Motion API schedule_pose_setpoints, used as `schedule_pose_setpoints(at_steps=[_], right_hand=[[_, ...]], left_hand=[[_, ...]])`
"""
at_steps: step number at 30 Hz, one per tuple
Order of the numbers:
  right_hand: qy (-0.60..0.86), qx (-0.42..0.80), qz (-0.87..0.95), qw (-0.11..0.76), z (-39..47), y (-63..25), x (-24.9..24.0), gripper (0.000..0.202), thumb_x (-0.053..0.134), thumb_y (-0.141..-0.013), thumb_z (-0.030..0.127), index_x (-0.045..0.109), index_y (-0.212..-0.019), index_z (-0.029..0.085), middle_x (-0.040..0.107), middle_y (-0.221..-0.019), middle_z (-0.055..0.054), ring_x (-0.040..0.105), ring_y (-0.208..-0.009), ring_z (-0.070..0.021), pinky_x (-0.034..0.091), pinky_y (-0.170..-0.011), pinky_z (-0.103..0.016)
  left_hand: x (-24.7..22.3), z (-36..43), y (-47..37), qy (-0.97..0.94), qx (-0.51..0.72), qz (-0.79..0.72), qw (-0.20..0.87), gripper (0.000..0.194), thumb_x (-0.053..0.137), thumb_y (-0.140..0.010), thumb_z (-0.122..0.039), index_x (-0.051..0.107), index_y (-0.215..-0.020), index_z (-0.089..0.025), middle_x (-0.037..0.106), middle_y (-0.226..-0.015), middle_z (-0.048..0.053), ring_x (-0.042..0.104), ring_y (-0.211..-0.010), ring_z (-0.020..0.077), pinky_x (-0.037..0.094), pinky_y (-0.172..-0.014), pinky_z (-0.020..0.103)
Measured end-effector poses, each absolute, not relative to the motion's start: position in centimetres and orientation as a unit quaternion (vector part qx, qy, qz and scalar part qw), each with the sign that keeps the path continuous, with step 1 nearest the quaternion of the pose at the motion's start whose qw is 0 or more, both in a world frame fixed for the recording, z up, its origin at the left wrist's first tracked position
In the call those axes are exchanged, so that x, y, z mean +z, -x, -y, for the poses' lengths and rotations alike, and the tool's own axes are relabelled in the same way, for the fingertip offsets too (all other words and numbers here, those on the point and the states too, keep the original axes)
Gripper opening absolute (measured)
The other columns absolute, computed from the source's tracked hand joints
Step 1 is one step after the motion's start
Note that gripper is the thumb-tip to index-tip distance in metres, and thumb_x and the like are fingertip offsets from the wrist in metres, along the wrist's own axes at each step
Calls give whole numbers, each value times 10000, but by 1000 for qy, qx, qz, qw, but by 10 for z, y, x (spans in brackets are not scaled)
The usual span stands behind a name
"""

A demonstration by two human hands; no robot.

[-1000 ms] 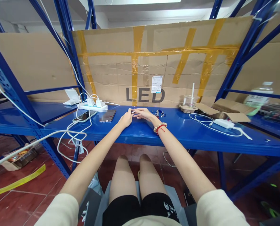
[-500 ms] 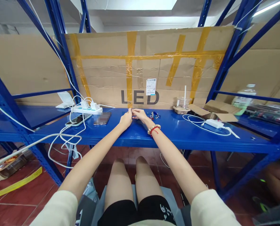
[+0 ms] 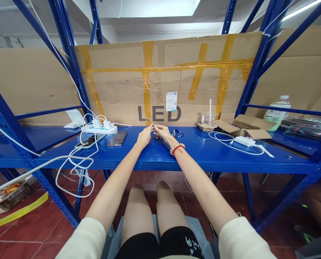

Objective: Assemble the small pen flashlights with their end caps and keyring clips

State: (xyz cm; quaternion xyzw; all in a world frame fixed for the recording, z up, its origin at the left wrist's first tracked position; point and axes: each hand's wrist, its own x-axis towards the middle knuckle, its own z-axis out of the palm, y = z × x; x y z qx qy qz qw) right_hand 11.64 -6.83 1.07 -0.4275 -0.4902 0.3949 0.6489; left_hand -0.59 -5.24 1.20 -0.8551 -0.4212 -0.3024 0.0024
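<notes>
My left hand [image 3: 144, 136] and my right hand [image 3: 163, 132] meet at the fingertips just above the blue table [image 3: 198, 151]. The fingers of both are pinched together. Something tiny seems to sit between the fingertips, too small to name. Small blue metallic pieces [image 3: 180, 133] lie just right of my right hand. A few dark and reddish bits [image 3: 157, 137] show on the table below the fingers, partly covered by my right hand. A beaded bracelet [image 3: 177, 149] with a red string is around my right wrist.
Left of my hands lie a phone [image 3: 121, 139], a white power strip [image 3: 110, 130] and tangled white cables [image 3: 68, 157]. To the right stand a plastic cup with a straw [image 3: 207, 120], an opened cardboard box [image 3: 257, 134] and a white adapter [image 3: 245, 141]. A cardboard panel [image 3: 117, 90] stands behind.
The view has shifted slightly. Both hands remain together, with the fingertips drawn a little apart, and small bits below them show more clearly.
</notes>
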Motion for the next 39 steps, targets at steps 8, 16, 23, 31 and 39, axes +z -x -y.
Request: schedule_pose_setpoints(at_steps=[8, 16, 23, 31, 39], right_hand=[[414, 440, 482, 635, 72, -115, 14, 50, 640, -785, 129, 665, -828, 122, 703, -776, -42, 627, -637, -63, 529, -722, -188], [413, 388, 536, 626, 77, -114, 11, 164, 700, -725, 279, 698, -817, 145, 703, -832, -42, 620, -670, -82, 511, -632, -185], [421, 400, 559, 592, 77, -115, 10, 190, 664, -769, 313, 711, -834, 141, 700, -838, -71, 612, -628, -88, 502, -561, -184], [452, 446, 527, 565, 74, -123, 6, 140, 705, -742, 258, 699, -761, 120, 681, -712, -54, 592, -601, -67, 481, -554, -146], [464, 461, 501, 566, 75, -123, 12, 192, 786, -633, 273, 664, -668, 129, 611, -571, 5, 531, -504, -51, 469, -521, -154]], left_hand=[[4, 48, 19, 844, -362, 392, -42, 358, 334, -918, -213, 376, -1265, -135, 574, -1205, 153, 539, -1140, 221, 435, -935, 347], [1, 48, 20, 845, -386, 367, -52, 306, 323, -907, -176, 422, -1194, -142, 586, -1165, 150, 542, -1120, 215, 434, -929, 344], [0, 49, 22, 843, -364, 392, -59, 350, 287, -915, -195, 423, -1238, -183, 604, -1147, 113, 548, -1094, 220, 452, -878, 347], [3, 51, 19, 833, -322, 436, -109, 313, 294, -918, -289, 492, -1150, -220, 657, -1032, 71, 595, -979, 226, 452, -847, 380], [3, 52, 18, 842, -319, 424, -100, 329, 299, -914, -297, 493, -1168, -222, 658, -1016, 73, 600, -947, 225, 455, -820, 372]])
